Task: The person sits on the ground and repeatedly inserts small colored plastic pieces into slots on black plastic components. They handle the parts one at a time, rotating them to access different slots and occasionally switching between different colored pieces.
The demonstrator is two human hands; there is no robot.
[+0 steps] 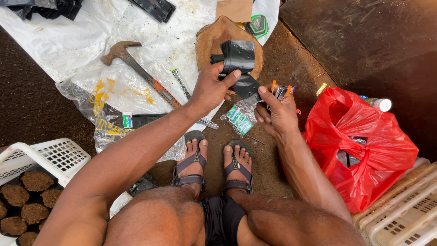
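Note:
My left hand [210, 87] grips a stack of flat black plastic bags [240, 58] above a round wooden block [210, 41]. My right hand [276, 114] pinches the lower end of one black bag [247, 87] drawn from that stack, and it also holds small tools with orange handles [281, 91] between its fingers. Both hands hover over my sandalled feet [214, 166] on the dirt floor.
A claw hammer [136, 68] and a metal blade [182, 84] lie on white sheeting [59, 41] at left. Small green-and-white packets [240, 119] sit in clear plastic below my hands. A red plastic bag [364, 146] is at right, a white crate of soil-filled pots [27, 191] lower left, and pale crates [405, 209] lower right.

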